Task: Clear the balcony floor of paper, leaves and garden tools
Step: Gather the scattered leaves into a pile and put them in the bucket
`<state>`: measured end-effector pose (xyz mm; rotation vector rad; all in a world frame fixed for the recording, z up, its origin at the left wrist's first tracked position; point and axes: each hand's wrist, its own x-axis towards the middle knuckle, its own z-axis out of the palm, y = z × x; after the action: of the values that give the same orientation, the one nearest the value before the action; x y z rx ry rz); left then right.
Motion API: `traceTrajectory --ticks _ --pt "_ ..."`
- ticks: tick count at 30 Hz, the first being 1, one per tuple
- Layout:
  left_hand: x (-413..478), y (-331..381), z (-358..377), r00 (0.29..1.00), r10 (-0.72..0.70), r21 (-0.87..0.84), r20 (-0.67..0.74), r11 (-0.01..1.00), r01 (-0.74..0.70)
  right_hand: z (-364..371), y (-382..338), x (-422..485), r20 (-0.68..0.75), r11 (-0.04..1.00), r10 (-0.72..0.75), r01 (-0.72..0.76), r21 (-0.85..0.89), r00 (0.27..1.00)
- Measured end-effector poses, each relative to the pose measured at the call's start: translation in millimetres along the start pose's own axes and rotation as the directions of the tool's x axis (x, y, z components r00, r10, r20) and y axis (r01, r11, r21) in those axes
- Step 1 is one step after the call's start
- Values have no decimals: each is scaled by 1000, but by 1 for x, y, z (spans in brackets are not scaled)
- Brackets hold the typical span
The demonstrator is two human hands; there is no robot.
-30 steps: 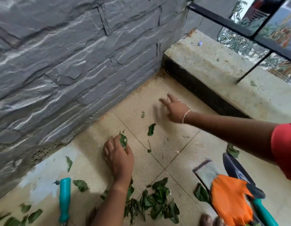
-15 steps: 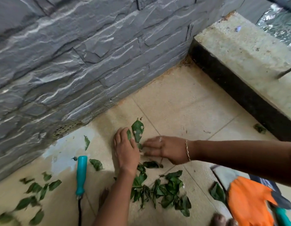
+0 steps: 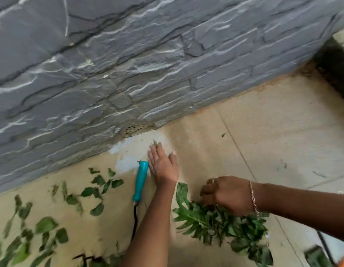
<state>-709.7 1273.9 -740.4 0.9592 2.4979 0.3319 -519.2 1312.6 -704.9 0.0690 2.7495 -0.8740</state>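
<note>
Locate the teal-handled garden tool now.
Head view, left of centre: the teal-handled garden tool lies on the beige tiled floor, close beside the flat left hand, handle end toward the perforated drain grille at the grey stone wall.

Soft even daylight, motion blur, wide-angle bending at edges

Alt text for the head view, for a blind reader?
A person gathers leaves on a tiled balcony floor: the right hand curls its fingers into a pile of green leaves, while the left hand lies flat, fingers straight, beside a teal tool handle. More leaves lie scattered to the left along a grey stone wall.
</note>
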Motion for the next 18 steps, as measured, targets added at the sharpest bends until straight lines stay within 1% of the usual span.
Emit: traceTrajectory --ticks 1,2,3,5,6,7,9,11,14,16,18 --pt "-4 0 2 1000 -6 -16 -3 1000 6 -2 1 2 -16 1000 0 0 8 1000" --pt "-13 2 3 999 2 -41 -41 999 -3 -6 5 4 -38 1000 18 -17 23 999" --pt "-25 5 6 992 32 -63 -123 997 -40 -8 9 6 -64 999 45 -43 31 997" --pt "-51 12 10 942 136 -64 -308 985 -163 -13 18 8 -135 996 93 -91 23 986" --pt "-59 14 13 919 167 -68 -357 977 -204 -14 23 8 -173 994 109 -108 13 979" --pt "-61 13 16 913 170 -80 -371 974 -214 -15 26 7 -198 992 121 -122 4 973" --pt "-52 6 19 929 116 -85 -351 984 -155 -16 30 6 -218 990 138 -142 -5 966" --pt "-36 -2 18 951 1 -98 -308 995 -32 -15 32 6 -252 990 135 -140 -5 958" --pt "-16 -7 4 944 -146 -122 -294 986 114 -9 32 3 -239 991 121 -132 -28 963" --pt "-7 -9 -1 940 -196 -118 -279 978 169 -5 33 1 -208 991 114 -127 -47 971" --pt "-4 -12 0 948 -200 -90 -246 979 183 -3 33 1 -201 991 118 -129 -46 973"
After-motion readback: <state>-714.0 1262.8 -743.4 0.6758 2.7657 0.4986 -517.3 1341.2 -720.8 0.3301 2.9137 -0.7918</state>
